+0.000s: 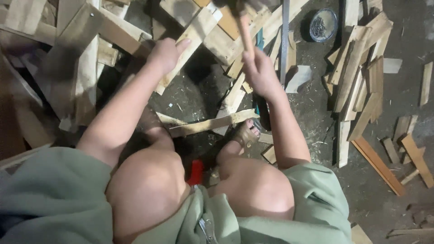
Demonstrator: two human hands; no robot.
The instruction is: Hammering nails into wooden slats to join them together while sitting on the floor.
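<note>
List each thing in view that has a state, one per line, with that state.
left hand: fingers resting on a wooden slat, pressing it down
right hand: closed around a hammer handle, raised, blurred
hammer head: blurred at the top edge, hard to tell
round tin: open, holding nails
thin board: lying flat by the sandalled foot

The hammer (242, 22) in the right hand (260, 72) is motion-blurred, its head smeared at the top edge of the frame. What fills the round tin (323, 24) at upper right is too small to tell. A red object (196, 172) between the knees is mostly hidden. The plank pile (68, 54) is cut off at upper left.
</note>
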